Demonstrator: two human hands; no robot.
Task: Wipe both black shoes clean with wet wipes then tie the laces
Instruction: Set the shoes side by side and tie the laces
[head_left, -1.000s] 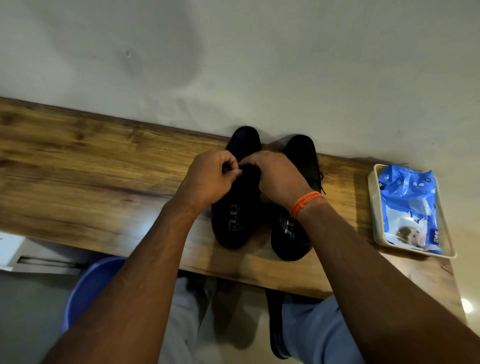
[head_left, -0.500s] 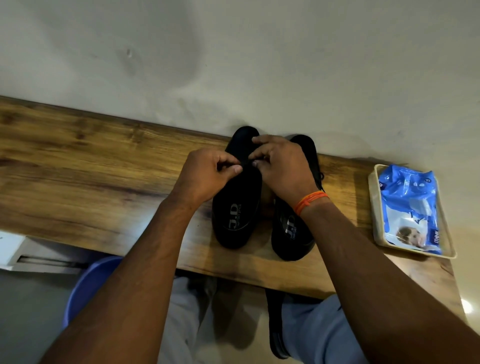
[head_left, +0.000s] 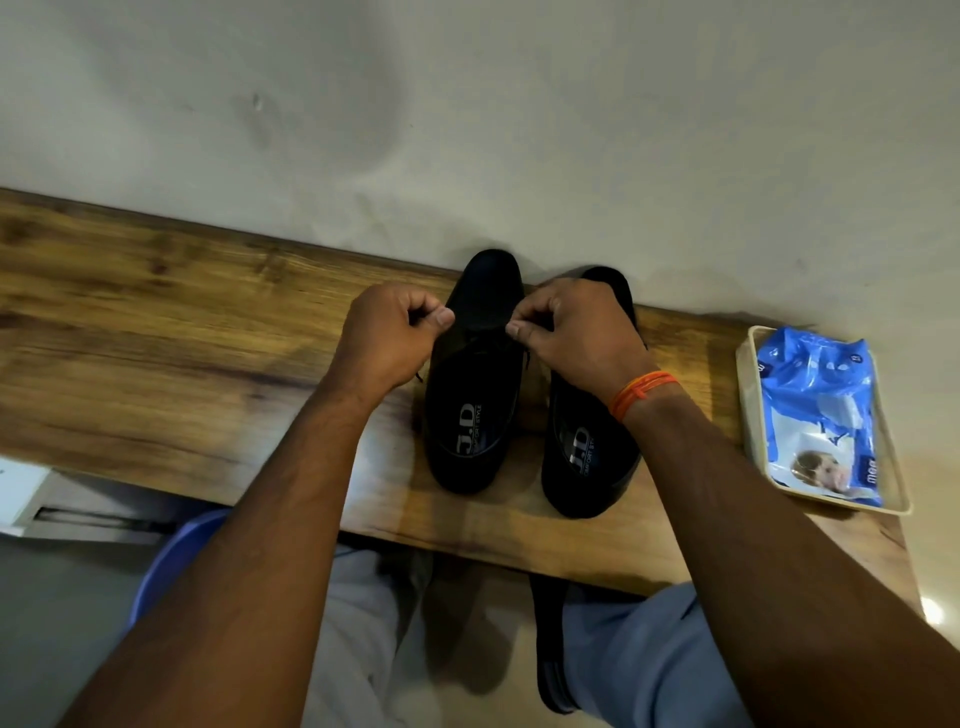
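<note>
Where both hands met half a second ago, left hand and right hand now apart, fingers of each pinching laces, left black shoe on tabletop

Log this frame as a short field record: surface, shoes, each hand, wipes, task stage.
surface: wooden shelf against a wall
shoes: two black shoes side by side, toes toward the wall; left shoe, right shoe
left hand: left hand curled, pinching a lace over the left shoe
right hand: right hand pinching the other end; orange wristband
wipes: blue pack of wipes lying in a cream tray, right of the shoes
task stage: lace tying on the left shoe; knot not clearly visible
</note>
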